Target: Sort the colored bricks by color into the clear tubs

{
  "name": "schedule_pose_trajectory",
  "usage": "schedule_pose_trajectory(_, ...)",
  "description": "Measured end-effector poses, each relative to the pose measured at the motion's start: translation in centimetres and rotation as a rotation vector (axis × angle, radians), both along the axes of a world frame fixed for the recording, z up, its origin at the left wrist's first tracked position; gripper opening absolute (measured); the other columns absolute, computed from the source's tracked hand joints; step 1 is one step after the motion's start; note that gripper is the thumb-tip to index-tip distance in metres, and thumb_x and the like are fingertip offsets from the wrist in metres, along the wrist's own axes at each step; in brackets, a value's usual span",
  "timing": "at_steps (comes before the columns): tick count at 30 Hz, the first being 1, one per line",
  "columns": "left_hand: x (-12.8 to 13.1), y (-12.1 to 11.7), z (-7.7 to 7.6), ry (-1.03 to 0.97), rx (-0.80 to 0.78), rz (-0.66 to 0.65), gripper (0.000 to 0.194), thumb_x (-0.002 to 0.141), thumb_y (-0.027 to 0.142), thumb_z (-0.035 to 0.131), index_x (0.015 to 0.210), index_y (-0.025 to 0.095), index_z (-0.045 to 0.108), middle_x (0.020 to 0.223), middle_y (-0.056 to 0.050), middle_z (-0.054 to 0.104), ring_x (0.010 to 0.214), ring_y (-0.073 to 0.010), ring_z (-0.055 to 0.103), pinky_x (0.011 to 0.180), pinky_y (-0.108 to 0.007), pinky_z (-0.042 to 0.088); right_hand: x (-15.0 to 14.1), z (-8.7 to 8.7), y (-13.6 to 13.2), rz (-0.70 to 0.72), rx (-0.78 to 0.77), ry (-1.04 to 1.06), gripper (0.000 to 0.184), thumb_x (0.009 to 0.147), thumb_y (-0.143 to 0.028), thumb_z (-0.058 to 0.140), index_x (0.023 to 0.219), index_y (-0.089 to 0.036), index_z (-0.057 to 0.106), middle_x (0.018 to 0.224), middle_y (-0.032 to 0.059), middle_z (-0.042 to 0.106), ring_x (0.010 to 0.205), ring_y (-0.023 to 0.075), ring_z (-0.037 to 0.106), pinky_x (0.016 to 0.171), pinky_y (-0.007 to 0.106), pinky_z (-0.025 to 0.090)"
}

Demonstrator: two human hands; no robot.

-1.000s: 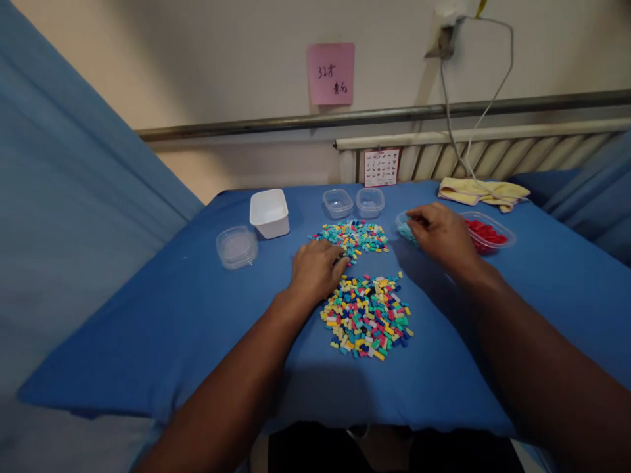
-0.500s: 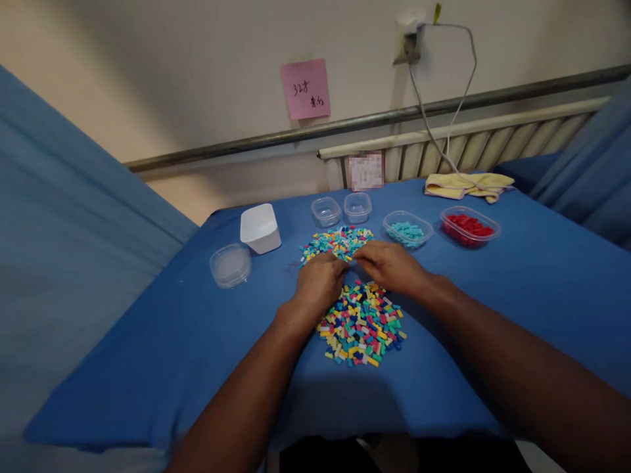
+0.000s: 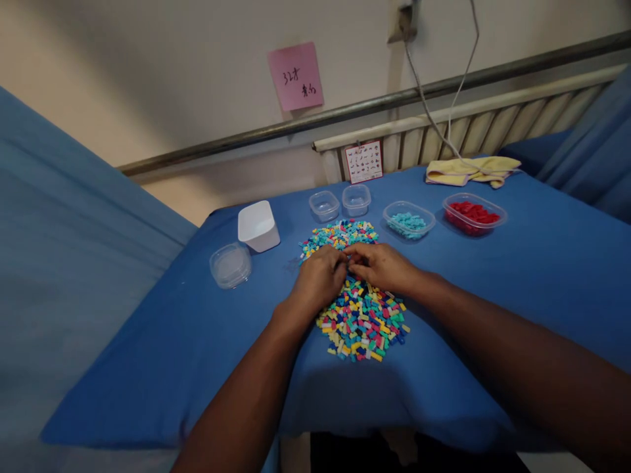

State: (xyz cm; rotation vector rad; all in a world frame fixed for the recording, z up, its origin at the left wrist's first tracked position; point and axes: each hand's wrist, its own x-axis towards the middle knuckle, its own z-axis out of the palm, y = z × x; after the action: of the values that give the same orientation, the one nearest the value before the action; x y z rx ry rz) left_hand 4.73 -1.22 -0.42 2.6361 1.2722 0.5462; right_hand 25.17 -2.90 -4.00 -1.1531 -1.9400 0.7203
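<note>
Two heaps of small plastic building bricks lie on the blue cloth: a far heap (image 3: 340, 233), mostly turquoise, white and yellow, and a near heap (image 3: 362, 322) of mixed colours. Between them my left hand (image 3: 320, 276) is closed, fingers curled at the edge of the far heap. My right hand (image 3: 382, 266) meets it from the right, thumb and forefinger pinched. Their fingertips touch or nearly touch. Whatever they hold is too small or hidden to make out.
Behind the heaps stand two clear tubs (image 3: 324, 207), a tub of turquoise bricks (image 3: 408, 225) and a tub of red bricks (image 3: 473, 215). At left are a white box (image 3: 259, 226) and clear lids (image 3: 231, 266). A yellow cloth (image 3: 468, 171) lies at back right, under a cable.
My right hand has moved slightly left and closer to my left hand, so the gap between their fingertips has nearly gone. The view has tilted down a little.
</note>
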Motion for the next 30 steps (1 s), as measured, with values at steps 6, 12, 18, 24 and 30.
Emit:
schedule_pose_trajectory(6,-0.1,-0.2,-0.3,-0.354,-0.231,0.083,0.015,0.092,0.022,0.065,0.098,0.021,0.079,0.096,-0.002,0.079,0.089,-0.0194,0.072,0.086,-0.032,0.055,-0.2,0.2,-0.3,-0.019,0.034,0.095,0.020,0.097,-0.016,0.069,0.113,-0.023,0.080,0.103,0.0024,0.084,0.091,0.0197,0.078,0.081,0.031,0.056)
schedule_pose_trajectory(12,-0.2,0.1,-1.0,-0.659,-0.471,0.122,0.021,0.090,0.037,0.073,0.099,0.018,0.079,0.089,-0.003,0.078,0.077,-0.0162,0.068,0.070,-0.027,0.052,-0.1,-0.1,-0.3,-0.055,0.082,0.195,0.016,0.099,-0.023,0.069,0.109,-0.024,0.082,0.103,0.0031,0.085,0.091,0.0203,0.079,0.083,0.033,0.058)
schedule_pose_trajectory(18,0.4,-0.3,-0.6,-0.775,-0.468,0.178,0.024,0.084,0.038,0.080,0.096,0.019,0.075,0.090,-0.002,0.076,0.080,-0.0161,0.069,0.074,-0.027,0.055,-0.9,0.6,-0.5,-0.099,0.165,0.214,0.013,0.099,-0.024,0.070,0.106,-0.025,0.081,0.098,0.0024,0.084,0.089,0.0200,0.077,0.082,0.032,0.058)
schedule_pose_trajectory(24,-0.4,0.1,0.4,-0.796,-0.433,0.196,0.029,0.088,0.045,0.076,0.102,0.020,0.073,0.089,-0.003,0.076,0.081,-0.0183,0.073,0.074,-0.028,0.056,1.0,2.2,-0.3,-0.188,0.287,0.106,0.016,0.098,-0.023,0.065,0.102,-0.024,0.081,0.097,0.0054,0.081,0.088,0.0224,0.075,0.083,0.035,0.058)
schedule_pose_trajectory(30,-7.9,3.4,0.9,-0.500,-0.251,0.320,0.026,0.088,0.040,0.070,0.099,0.019,0.080,0.091,-0.006,0.080,0.081,-0.0208,0.071,0.072,-0.030,0.053,8.7,2.1,1.9,-0.618,0.373,-0.229,0.028,0.100,-0.031,0.060,0.113,-0.020,0.082,0.109,0.0133,0.081,0.095,0.0303,0.074,0.090,0.044,0.056)
